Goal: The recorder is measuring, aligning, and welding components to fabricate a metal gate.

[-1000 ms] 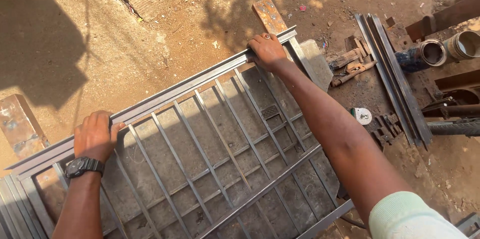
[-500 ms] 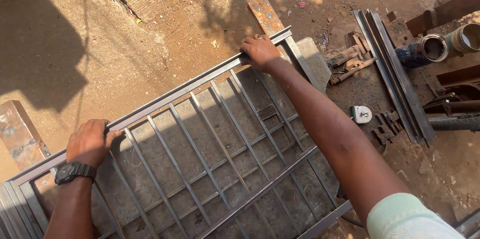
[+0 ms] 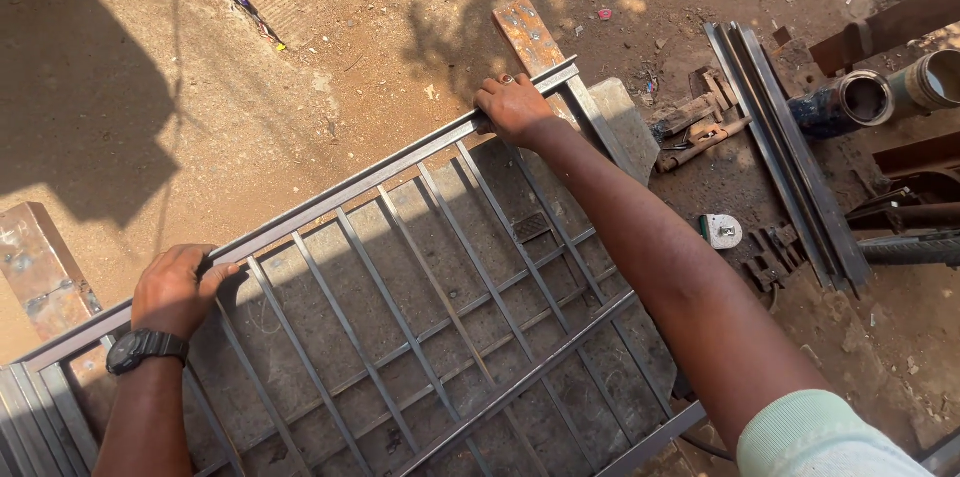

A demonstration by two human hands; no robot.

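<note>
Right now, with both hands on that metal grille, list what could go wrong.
1. Both the left hand and the right hand grip the top rail of the metal grille bare, so a sharp edge or burr might cut them.
2. The angle bars, pipes and tape measure lie close by on the dirt, so the grille's corner could catch them if swung.
3. The rusty plate beyond the rail might snag it.

A grey metal grille (image 3: 420, 277) is gripped along its top rail by the left hand (image 3: 178, 289) near one end and the right hand (image 3: 513, 107) near the other corner. Steel angle bars (image 3: 790, 157) are seen lying on the dirt ground (image 3: 300, 87) nearby.
</note>
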